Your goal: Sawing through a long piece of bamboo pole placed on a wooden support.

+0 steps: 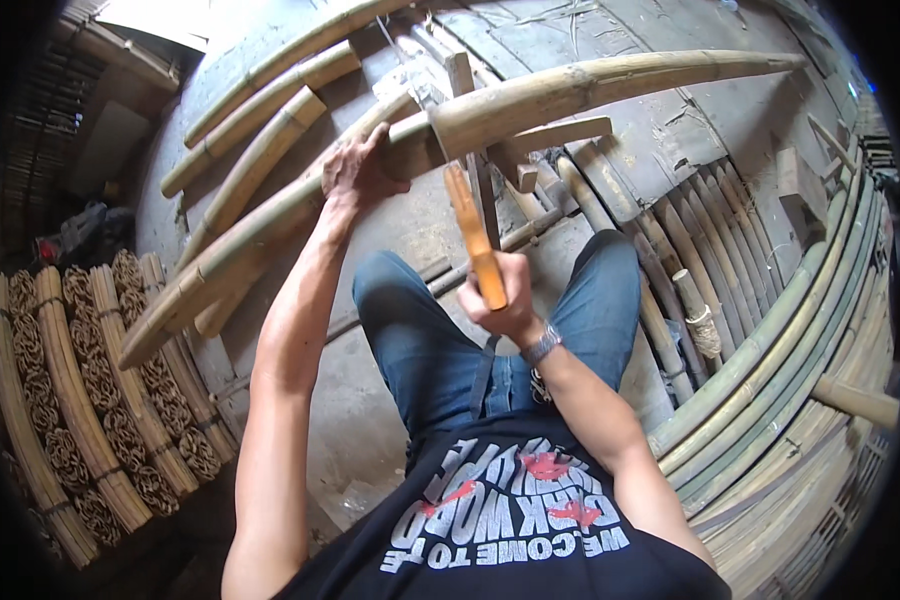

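Observation:
A long, thick bamboo pole [570, 92] lies slantwise in front of me, raised on a wooden support [482, 190]. My left hand [355, 172] is closed over the pole, left of its middle, with the thumb toward me. In my right hand [505, 298], held between my knees, is the orange-brown handle of a hand saw [473, 225]. Its thin blade stands edge-on against the pole, to the right of my left hand, where the pole's surface changes from darker to paler. How deep the blade sits cannot be made out.
Cut bamboo lengths [255, 165] lie on the floor beyond my left hand. Bundled bamboo strips [65, 370] stand at the left. Several pointed slats [715, 235] lie on the right, beside long green poles [770, 370]. A wooden block [802, 195] sits at the far right.

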